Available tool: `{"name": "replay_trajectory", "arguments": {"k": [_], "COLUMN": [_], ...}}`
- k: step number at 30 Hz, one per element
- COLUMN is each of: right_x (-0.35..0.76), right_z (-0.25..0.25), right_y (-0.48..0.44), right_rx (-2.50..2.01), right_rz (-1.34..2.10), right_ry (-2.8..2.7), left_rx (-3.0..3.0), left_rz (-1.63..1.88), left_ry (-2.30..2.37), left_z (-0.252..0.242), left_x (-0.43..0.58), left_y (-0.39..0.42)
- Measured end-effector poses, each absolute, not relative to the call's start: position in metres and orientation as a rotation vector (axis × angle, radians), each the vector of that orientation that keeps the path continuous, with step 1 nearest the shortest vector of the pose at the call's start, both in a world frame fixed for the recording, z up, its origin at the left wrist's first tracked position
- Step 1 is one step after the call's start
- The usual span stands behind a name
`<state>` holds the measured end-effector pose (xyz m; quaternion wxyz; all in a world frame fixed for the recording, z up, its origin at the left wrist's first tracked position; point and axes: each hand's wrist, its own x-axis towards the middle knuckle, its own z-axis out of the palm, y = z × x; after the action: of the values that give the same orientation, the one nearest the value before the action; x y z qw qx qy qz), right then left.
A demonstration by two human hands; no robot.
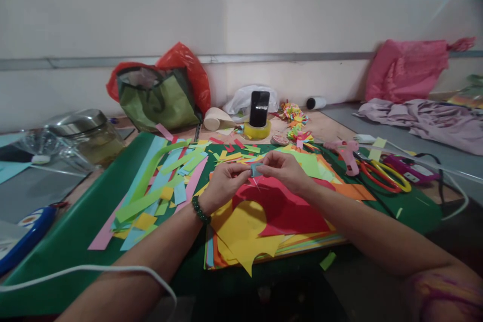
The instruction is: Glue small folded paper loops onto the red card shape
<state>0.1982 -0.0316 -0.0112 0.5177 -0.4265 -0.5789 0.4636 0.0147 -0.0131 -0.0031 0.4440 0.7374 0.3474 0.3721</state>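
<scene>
Between my two hands is a small piece of light blue paper (255,169), pinched at both sides. My left hand (225,182), with a dark green bead bracelet at the wrist, grips its left edge between thumb and fingertips. From the right, my right hand (286,171) pinches the other edge. A thin pale strand (256,184) shows just below the piece; I cannot tell what it is. Beneath my hands lie red paper (298,209) and a cut yellow sheet (241,226), on a stack of coloured sheets.
Cut paper strips (151,201) lie on the green mat (75,226) at left. To the right are a pink glue gun (347,153) and scissors (388,176). Behind stand a phone (259,109) on a yellow tape roll (257,131) and a glass jar (88,136). A white cable (113,267) crosses my left forearm.
</scene>
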Motion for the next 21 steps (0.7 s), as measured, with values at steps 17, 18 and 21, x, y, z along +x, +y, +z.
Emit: {"name": "replay_trajectory", "arguments": {"k": [17, 18, 21], "right_x": [0.197, 0.1969, 0.1967], "right_z": [-0.0157, -0.0158, -0.0162], "right_y": [-0.03, -0.03, -0.0297], "right_rx": [-0.955, -0.952, -0.95], "right_rz": [1.07, 1.066, 1.081], "right_ry": [-1.367, -1.36, -1.342], "left_rx": [1.834, 1.832, 1.841], "left_rz": [0.867, 0.862, 0.831], "left_ry": [0.844, 0.835, 0.82], "left_z": [-0.0018, -0.0021, -0.0019], "left_x": [0.017, 0.0172, 0.0174], "left_y": [-0.0165, -0.0164, -0.0165]}}
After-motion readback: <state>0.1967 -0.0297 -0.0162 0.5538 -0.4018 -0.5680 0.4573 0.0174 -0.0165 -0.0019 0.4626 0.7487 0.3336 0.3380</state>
